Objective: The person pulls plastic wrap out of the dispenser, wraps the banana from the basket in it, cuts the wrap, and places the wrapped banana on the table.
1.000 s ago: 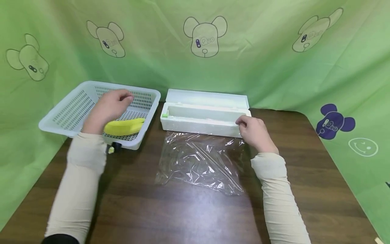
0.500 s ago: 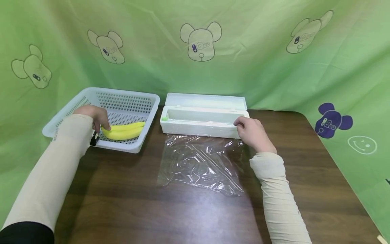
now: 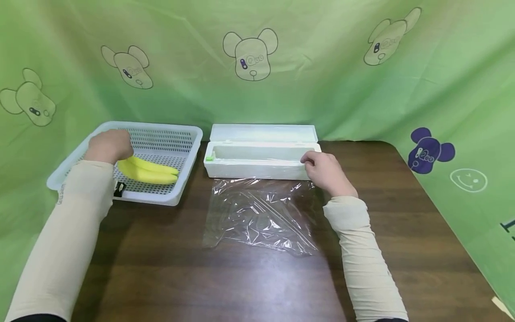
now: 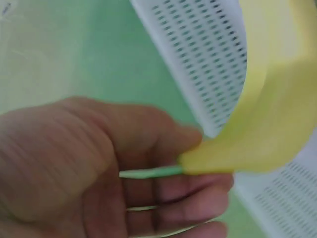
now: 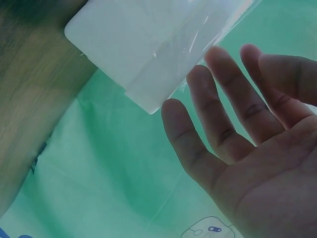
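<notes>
In the head view my left hand [image 3: 107,144] is over the left part of the white perforated basket [image 3: 149,197]. It holds a small bunch of yellow bananas [image 3: 149,173] by the stem. The left wrist view shows the thumb and fingers pinching the green-tipped stem end of the bananas [image 4: 267,144]. At the right end of a long white cling film box [image 3: 257,171] is my right hand [image 3: 327,173]. Its fingers reach to the box edge, loosely extended in the right wrist view. Transparent film [image 3: 261,223] spreads from the box's front onto the table.
The box's lid [image 3: 263,133] stands raised at the back. A small green piece [image 3: 210,158] sits at the box's left end. Behind the brown wooden table [image 3: 225,290] hangs a green curtain [image 3: 322,103] printed with bear figures.
My left hand first lowered into the basket and took hold of the bananas, then rose slightly, tilting their stem end up. My right hand has stayed by the box. The head view has shifted slightly.
</notes>
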A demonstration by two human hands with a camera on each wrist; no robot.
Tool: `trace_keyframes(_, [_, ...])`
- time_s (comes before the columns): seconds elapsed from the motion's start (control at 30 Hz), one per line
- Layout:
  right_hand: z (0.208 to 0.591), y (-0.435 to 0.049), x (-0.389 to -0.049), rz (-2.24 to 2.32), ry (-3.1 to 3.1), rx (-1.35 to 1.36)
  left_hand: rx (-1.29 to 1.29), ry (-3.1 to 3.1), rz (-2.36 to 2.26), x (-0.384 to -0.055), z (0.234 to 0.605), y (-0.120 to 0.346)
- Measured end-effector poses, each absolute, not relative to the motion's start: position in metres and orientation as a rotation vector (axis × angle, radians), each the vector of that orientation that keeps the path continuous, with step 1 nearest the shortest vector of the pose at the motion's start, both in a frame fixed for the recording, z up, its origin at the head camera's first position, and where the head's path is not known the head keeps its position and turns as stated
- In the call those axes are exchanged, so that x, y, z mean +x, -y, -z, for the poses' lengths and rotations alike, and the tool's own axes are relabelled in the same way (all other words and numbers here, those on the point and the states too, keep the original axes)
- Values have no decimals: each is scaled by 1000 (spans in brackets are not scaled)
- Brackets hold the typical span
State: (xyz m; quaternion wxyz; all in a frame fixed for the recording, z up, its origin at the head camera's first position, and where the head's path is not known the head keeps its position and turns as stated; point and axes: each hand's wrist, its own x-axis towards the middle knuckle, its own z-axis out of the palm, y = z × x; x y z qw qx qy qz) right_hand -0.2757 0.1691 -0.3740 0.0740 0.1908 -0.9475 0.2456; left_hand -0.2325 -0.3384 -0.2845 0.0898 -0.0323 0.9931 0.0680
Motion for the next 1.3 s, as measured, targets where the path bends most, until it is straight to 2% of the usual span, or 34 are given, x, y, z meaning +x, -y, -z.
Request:
trace_keyframes(0.37, [372, -170, -273, -762, 2845, 584, -289, -3266, -281, -213, 248, 317])
trace_keyframes(0.57, [372, -171, -273, -779, 2854, 581, -58, -3219, -539, -207, 251, 290])
trace_keyframes(0.93, [371, -173, -273, -834, 2857, 567, 382, -3008, -814, -202, 319, 185])
trace_keyframes(1.1, [368, -176, -271, -891, 2857, 529, 473, -2973, -842, -203, 354, 147])
trace_keyframes(1.3, [360, -181, -265, -957, 2832, 490, 540, -2993, -772, -201, 380, 123])
